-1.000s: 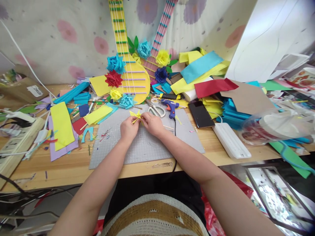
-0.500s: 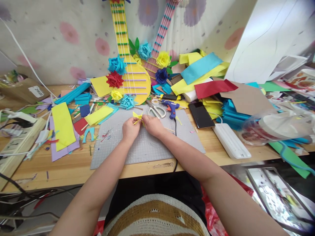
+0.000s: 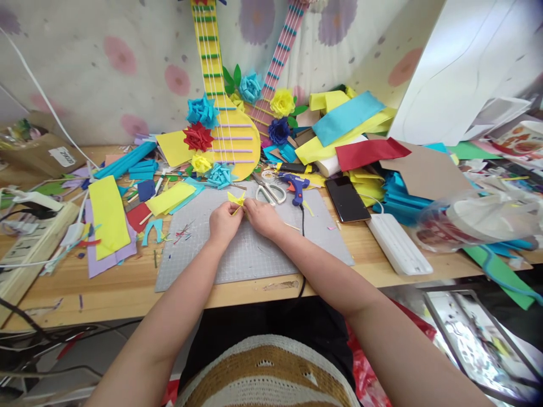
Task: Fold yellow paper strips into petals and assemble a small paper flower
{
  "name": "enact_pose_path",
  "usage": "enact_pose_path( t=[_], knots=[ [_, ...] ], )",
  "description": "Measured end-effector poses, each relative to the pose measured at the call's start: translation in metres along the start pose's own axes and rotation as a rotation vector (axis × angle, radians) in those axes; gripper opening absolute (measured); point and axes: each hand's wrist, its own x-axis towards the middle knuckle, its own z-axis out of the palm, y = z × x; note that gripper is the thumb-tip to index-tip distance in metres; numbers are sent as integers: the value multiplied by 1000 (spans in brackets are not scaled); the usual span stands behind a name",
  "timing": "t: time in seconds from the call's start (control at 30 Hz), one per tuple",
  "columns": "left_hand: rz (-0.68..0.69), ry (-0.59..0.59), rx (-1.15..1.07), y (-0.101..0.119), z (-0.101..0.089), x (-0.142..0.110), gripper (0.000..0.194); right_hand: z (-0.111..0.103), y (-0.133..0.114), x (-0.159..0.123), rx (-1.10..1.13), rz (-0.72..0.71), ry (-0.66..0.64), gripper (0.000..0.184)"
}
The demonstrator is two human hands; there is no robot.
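Between my fingertips is a small yellow paper flower [image 3: 236, 199], its pointed petals sticking up above my hands. My left hand [image 3: 224, 223] pinches it from the left, fingers closed. From the right, my right hand [image 3: 259, 216] closes on the same piece, its fingertips against those of the left; the exact grip is hidden behind the knuckles. Both hands are over a grey cutting mat [image 3: 199, 249]. Just beyond my right hand lie white-handled scissors [image 3: 271, 194] and a blue glue gun [image 3: 297, 186].
A yellow paper guitar [image 3: 237, 144] and a pink one [image 3: 275, 68] lean at the back with paper flowers. Coloured paper, a phone [image 3: 347, 199] and a white power bank [image 3: 399, 243] lie to the right. A power strip [image 3: 38, 243] sits far left.
Both hands stay in nearly the same place. The yellow flower and my fingers have shifted very slightly left, and the flower is turned a little.
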Motion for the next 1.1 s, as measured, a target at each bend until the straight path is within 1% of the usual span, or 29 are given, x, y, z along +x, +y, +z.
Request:
enact_pose_path(
  t=[0.2, 0.4, 0.5, 0.63, 0.73, 0.83, 0.93, 1.0, 1.1],
  knots=[
    [40, -8, 105, 2, -3, -2, 22, -3, -1, -2, -36, 13, -21, 27],
    [76, -1, 243, 8, -6, -8, 18, -5, 2, -5, -75, -42, -27, 25],
    [73, 2, 276, 9, -5, -8, 19, -6, 2, -6, -65, -15, -27, 28],
    [63, 49, 292, 6, -6, -4, 19, -5, 2, -5, -18, 34, 6, 30],
    [35, 85, 290, 4, -8, -2, 19, -7, 4, -5, 10, 39, 23, 29],
    [-7, 122, 248, 1, -11, 1, 18, -12, 9, -7, 27, 12, 34, 24],
    [-33, 150, 106, -5, -11, 6, 18, -19, 17, -8, 43, 11, 62, 23],
    [-31, 126, -40, -10, -9, 11, 20, -23, 22, -9, 61, 39, 84, 25],
    [12, 11, -206, -16, -6, 16, 24, -25, 25, -9, 90, 81, 123, 30]
  ],
)
